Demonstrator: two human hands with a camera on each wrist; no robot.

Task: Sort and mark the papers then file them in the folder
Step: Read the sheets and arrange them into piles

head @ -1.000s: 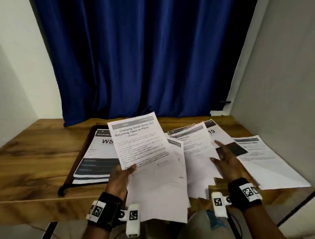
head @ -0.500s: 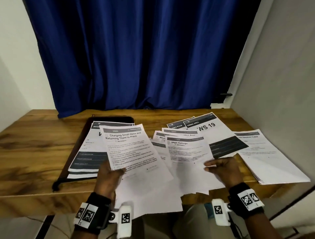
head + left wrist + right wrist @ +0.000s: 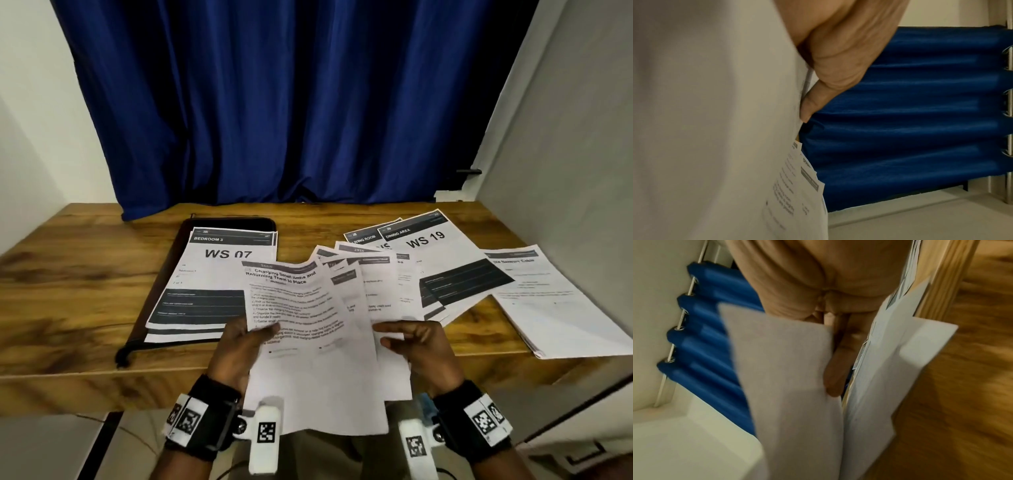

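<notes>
A fan of printed white papers [image 3: 318, 342] is held over the table's near edge. The top sheet reads "Charging Small Items and Returning Them to Place". My left hand [image 3: 263, 334] grips the fan's left side, thumb on the top sheet and fingers hidden beneath. In the left wrist view the thumb [image 3: 813, 100] presses on the papers [image 3: 715, 129]. My right hand [image 3: 387, 335] pinches the fan's right sheets. In the right wrist view its fingers [image 3: 838, 363] lie between sheets [image 3: 793, 369]. A black folder [image 3: 236, 222] lies open at the left, with a "WS 07" stack [image 3: 212, 274] on it.
"WS 19" cover sheets [image 3: 431, 250] lie spread at the back right of the wooden table [image 3: 68, 291]. Another paper stack [image 3: 555, 301] sits at the far right by the wall. A blue curtain [image 3: 274, 102] hangs behind the table.
The left hand lowered its raised sheet onto the fan. The right hand left the table papers, took hold of sheets and moved in toward the left hand.
</notes>
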